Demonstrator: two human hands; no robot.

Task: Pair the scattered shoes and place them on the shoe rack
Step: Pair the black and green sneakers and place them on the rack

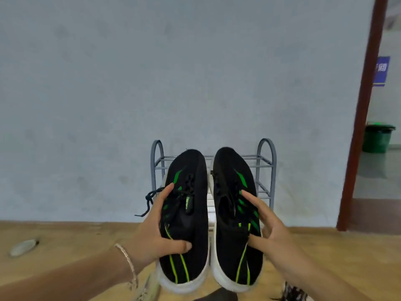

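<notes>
I stand in a bare institutional room: plain wall [108, 83], green bin [377, 139] and blue sign [380, 71] past the doorway.

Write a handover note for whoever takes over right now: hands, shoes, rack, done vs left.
Left hand: gripping the left black-and-green sneaker by its outer side.
Right hand: gripping the matching right sneaker the same way.
Both shoes are held side by side, toes pointing away, in the air in front of the grey shoe rack against the wall.
Done: this pair is matched and picked up.
Left: set the pair on a shelf; the visible rack shelves look empty. Other shoes lie on the floor: a pale one far left and parts of more at the bottom edge.
</notes>
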